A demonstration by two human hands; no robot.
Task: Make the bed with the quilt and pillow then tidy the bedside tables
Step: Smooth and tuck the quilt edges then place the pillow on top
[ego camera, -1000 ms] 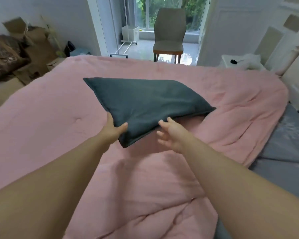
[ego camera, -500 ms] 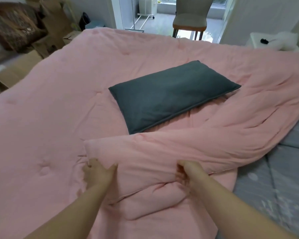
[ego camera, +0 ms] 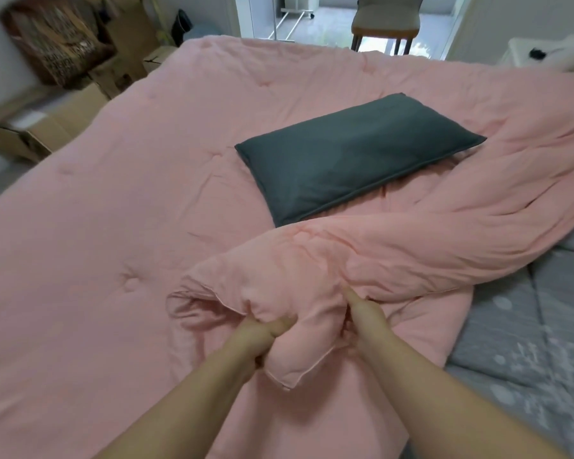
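Across the bed, the pink quilt (ego camera: 146, 193) is lying mostly spread, its right side bunched off the grey mattress (ego camera: 544, 326), the dark pillow (ego camera: 355, 167) sitting mid-bed; the bedside table (ego camera: 524, 54) is waiting. I am gripping a folded quilt corner with my left hand (ego camera: 256, 336) and right hand (ego camera: 365, 316), fingers curled.

Both hands clutch a bunched fold of the pink quilt (ego camera: 120, 200) near the bed's near edge: the left hand (ego camera: 257, 332) and the right hand (ego camera: 365, 314) close together. The dark grey pillow (ego camera: 352, 157) lies on the quilt toward the bed's middle, and the grey sheet (ego camera: 550, 326) shows along the right edge.
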